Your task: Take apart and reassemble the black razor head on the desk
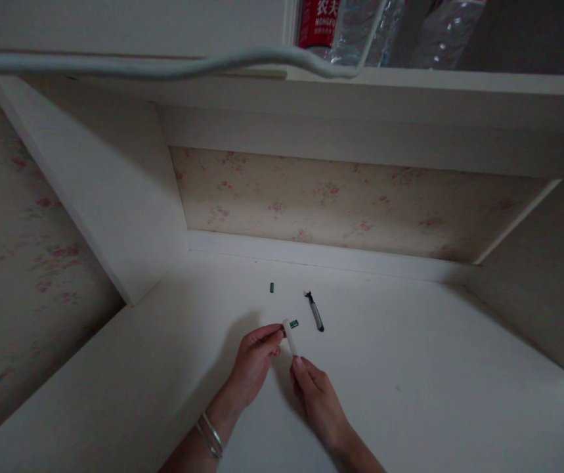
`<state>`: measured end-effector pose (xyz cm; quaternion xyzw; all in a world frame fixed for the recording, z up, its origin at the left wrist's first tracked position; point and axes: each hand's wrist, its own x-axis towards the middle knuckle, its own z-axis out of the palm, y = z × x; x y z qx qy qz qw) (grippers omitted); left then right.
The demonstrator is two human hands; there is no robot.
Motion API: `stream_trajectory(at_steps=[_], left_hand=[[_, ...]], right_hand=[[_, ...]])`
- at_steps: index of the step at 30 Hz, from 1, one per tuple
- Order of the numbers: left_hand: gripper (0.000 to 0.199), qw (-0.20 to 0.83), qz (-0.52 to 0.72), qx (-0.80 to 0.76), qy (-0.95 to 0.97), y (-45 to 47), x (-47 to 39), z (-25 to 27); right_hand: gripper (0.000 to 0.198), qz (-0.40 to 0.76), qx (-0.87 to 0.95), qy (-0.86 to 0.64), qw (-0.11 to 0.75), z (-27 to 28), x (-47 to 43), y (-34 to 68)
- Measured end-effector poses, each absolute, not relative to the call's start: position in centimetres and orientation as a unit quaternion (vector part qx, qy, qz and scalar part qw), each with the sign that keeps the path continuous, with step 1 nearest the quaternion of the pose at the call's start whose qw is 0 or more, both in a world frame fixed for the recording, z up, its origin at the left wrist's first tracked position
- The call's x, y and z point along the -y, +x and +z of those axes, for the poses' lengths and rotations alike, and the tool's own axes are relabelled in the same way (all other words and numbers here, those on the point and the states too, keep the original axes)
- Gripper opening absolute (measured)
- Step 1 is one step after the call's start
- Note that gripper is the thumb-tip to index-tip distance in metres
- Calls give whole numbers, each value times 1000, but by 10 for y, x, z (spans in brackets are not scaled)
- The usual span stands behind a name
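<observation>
My right hand [314, 394] is closed round the lower end of a slim white razor [290, 340]. At its upper end a small green-and-black piece, like a blade cartridge [294, 323], sticks out to the right. The fingers of my left hand [257, 358] are pinched at the left side of the razor's head and hide what lies between them. Beyond my hands, a grey-and-black razor [316, 313] lies on the white desk [410, 368]. To its left is a small dark green piece [272, 288], apparently another cartridge.
White side panels [114, 190] and a low back ledge [335, 253] border the desk. Overhead, a shelf [410, 82] holds plastic bottles [360, 33], one with a red label. A pale bent tube or cable [163, 67] crosses the top of the view.
</observation>
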<state>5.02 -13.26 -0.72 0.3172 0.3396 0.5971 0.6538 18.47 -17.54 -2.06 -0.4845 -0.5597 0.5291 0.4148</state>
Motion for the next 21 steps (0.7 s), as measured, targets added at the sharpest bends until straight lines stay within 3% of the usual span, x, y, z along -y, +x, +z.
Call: stream_trajectory(at_steps=[13,21], left_hand=[[22,657,603,-333,307,51,132,-6],[20,648,615,-339,294,53,135,-1]], right_hand=[[50,611,508,-452,404,-22,177,182],[48,565,512,-480,434,-21,176,182]])
